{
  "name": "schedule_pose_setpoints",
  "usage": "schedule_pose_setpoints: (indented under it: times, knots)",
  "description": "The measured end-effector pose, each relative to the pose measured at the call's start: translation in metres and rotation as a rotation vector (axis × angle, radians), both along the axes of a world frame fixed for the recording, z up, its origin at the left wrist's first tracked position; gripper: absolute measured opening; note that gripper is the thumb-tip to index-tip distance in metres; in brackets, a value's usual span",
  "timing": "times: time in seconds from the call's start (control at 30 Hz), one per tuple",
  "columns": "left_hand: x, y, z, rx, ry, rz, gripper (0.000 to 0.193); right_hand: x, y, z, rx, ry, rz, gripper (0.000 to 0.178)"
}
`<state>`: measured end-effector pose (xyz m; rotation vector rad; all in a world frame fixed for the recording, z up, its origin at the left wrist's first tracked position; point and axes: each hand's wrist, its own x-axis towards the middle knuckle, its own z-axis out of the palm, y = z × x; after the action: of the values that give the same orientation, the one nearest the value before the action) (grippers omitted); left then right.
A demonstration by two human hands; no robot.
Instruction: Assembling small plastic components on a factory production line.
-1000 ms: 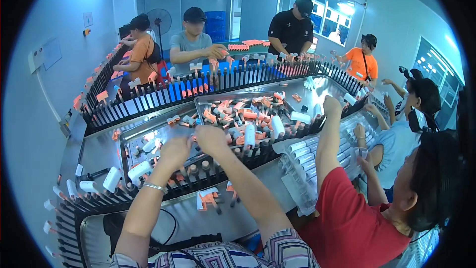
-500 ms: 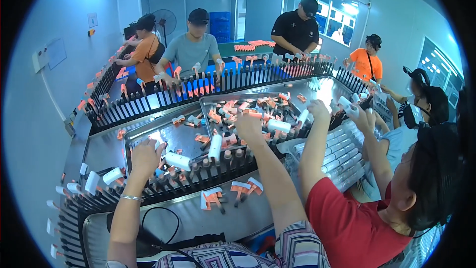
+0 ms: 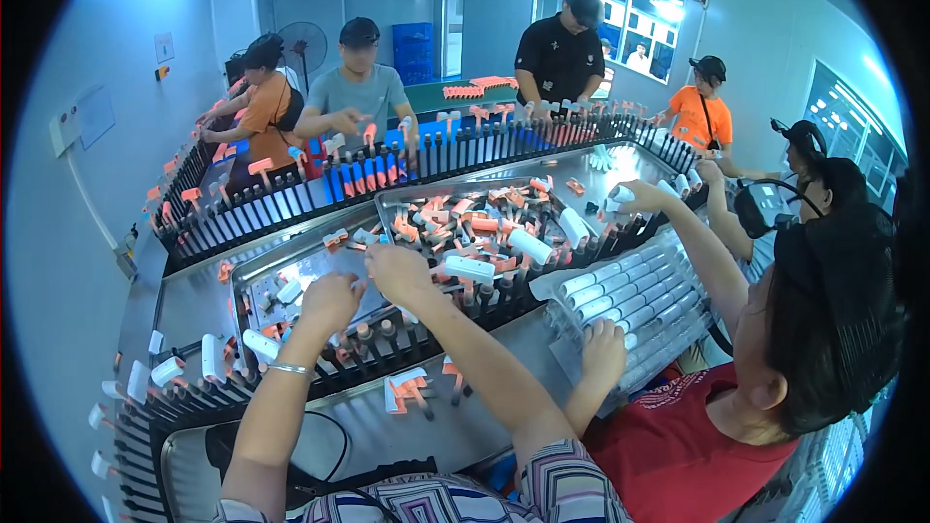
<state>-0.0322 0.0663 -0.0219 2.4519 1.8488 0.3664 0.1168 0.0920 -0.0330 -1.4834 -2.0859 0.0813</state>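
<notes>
My left hand (image 3: 331,304) and my right hand (image 3: 401,278) are close together above a near row of upright black pegs (image 3: 389,331) with brownish tips. Both have bent, closed fingers; what is between the fingertips, if anything, is hidden. White cylinders, one (image 3: 469,267) just right of my right hand and another (image 3: 261,346) left of my left wrist, sit tilted on the row. Beyond my hands, a metal tray (image 3: 380,221) holds a heap of orange pieces with dark ends. Another shallow tray (image 3: 315,266) holds a few white and orange pieces.
Orange-and-white pieces (image 3: 408,393) lie on the near ledge, beside a dark cable (image 3: 341,446). On my right a co-worker in red (image 3: 693,426) holds a white cylinder (image 3: 620,195) and touches a clear pack of white tubes (image 3: 639,281). A far peg row (image 3: 441,157) separates other workers.
My right hand has come left and nearer, beside my left hand, which has moved right. A white cylinder now sits where my right hand worked. The co-worker's nearer hand has dropped to the tubes.
</notes>
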Motion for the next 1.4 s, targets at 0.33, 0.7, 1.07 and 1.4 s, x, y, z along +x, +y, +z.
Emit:
schedule_pose_setpoints:
  times: [0.33, 0.7, 1.07, 1.4]
  knots:
    - [-0.072, -0.018, -0.003, 0.246, -0.047, 0.102, 0.031, 0.102, 0.031, 0.005, 0.169, -0.204, -0.341, 0.015]
    - [0.019, -0.012, 0.029, 0.522, -0.24, -0.156, 0.024, 0.052, 0.018, -0.008, -0.056, 0.036, -0.167, 0.023]
    - [-0.015, 0.006, -0.002, -0.122, 0.043, 0.073, 0.033, 0.002, 0.024, -0.002, -0.049, -0.076, -0.03, 0.025]
    - [-0.059, -0.007, 0.008, 0.399, -0.097, 0.114, 0.026, 0.091, 0.028, -0.018, -0.015, -0.141, -0.288, 0.025]
